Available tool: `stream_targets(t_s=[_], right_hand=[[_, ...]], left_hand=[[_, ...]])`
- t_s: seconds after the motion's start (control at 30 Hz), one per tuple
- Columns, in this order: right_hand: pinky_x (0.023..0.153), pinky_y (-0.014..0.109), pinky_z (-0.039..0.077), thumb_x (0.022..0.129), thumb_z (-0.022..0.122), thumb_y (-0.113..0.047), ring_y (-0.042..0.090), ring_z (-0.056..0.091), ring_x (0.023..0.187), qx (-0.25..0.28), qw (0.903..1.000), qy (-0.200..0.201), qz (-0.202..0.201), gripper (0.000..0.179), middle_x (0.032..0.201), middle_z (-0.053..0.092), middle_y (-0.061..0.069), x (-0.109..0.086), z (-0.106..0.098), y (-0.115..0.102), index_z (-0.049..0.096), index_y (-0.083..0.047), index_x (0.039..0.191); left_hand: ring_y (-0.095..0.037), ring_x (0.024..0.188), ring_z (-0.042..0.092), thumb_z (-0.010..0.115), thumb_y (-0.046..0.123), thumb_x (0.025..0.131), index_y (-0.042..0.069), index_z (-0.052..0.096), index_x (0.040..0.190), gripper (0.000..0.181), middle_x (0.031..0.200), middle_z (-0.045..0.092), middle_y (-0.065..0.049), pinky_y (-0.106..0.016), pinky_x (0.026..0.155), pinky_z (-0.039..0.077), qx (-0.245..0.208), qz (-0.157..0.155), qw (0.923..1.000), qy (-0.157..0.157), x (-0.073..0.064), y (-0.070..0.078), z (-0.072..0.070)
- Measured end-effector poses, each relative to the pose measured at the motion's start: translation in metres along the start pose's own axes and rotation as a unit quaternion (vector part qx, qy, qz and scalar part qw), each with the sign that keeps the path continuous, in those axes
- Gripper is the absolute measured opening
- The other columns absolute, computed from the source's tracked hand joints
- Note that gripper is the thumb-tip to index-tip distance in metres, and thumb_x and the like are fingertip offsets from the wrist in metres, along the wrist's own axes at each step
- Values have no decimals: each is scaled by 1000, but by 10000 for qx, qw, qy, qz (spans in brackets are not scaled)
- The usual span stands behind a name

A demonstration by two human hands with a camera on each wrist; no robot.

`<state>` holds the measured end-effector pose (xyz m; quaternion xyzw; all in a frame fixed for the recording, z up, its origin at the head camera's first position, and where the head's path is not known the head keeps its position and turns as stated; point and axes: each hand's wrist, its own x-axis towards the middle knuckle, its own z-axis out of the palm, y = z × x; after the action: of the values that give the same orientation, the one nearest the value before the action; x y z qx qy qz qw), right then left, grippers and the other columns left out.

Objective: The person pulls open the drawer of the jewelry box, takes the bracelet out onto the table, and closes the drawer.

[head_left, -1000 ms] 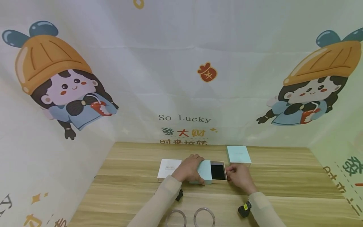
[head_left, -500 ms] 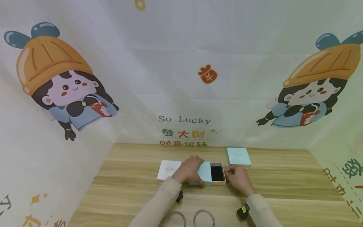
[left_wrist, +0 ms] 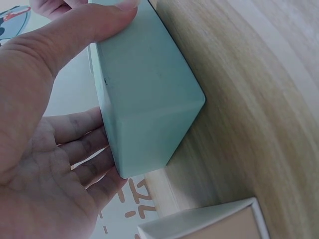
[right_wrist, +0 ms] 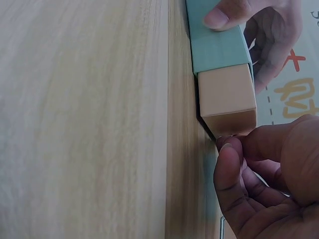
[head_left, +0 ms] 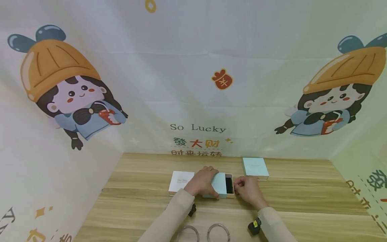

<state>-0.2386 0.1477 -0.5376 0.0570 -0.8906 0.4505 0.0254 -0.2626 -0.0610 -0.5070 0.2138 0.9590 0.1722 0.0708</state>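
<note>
My left hand (head_left: pixel 202 182) grips the turquoise sleeve (head_left: pixel 220 185) of a drawer-style gift box, thumb on the near side and fingers behind, as the left wrist view shows on the sleeve (left_wrist: pixel 149 74). The cardboard drawer (right_wrist: pixel 227 92) sticks partly out of the sleeve's right end, its black padded lining (head_left: pixel 228 185) showing in a narrow strip. At the drawer's outer end, my right hand (head_left: pixel 249 191) has its thumb and forefinger pinched together, touching it; the small part between the fingertips is hidden. The other right fingers are curled.
A white box (head_left: pixel 180 182) stands left of the sleeve, partly behind my left hand. Another turquoise box (head_left: pixel 255 167) lies at the back right. Two translucent bangles (head_left: pixel 218 226) lie near the front edge of the wooden table (head_left: pixel 302 191). A printed cloth backdrop surrounds it.
The drawer has slid left into the sleeve, so less of the black lining shows. My right hand has moved left with it; my left hand stays on the sleeve.
</note>
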Motion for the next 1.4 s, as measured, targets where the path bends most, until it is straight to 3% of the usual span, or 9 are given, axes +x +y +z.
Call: stream_targets(t_s=[0.47,1.07,1.23,1.4], right_hand=[[52,24,54,89,67,4,12,64,59,112,9996,-214,165,10,70,69,5,5,13,-6,72,0,81],[53,24,54,91,67,3,12,64,57,224,9990,-383,2,10,71,71,7,6,16,-12,73,1,82],[53,23,52,93,67,-1,9,62,58,50,9985,-553,31,10,73,71,5,7,14,-10,73,-1,86],[57,23,50,93,67,-4,10,61,63,-115,9965,-820,-120,8,76,70,4,7,6,-14,74,-2,89]], left_hand=[[-16,107,54,98,41,61,13,59,141,93,126,63,-1,-31,90,50,-57,70,10000,42,0,-1,1],[-17,111,54,97,42,62,12,57,143,95,129,62,-3,-33,92,50,-3,79,10000,20,-2,2,0],[-18,118,54,96,44,65,11,51,149,101,137,59,-5,-34,98,50,38,153,9998,-144,-3,0,-1],[-23,138,48,95,48,67,9,43,155,109,154,50,-8,-39,112,45,-151,203,9990,-362,-5,-4,-4]])
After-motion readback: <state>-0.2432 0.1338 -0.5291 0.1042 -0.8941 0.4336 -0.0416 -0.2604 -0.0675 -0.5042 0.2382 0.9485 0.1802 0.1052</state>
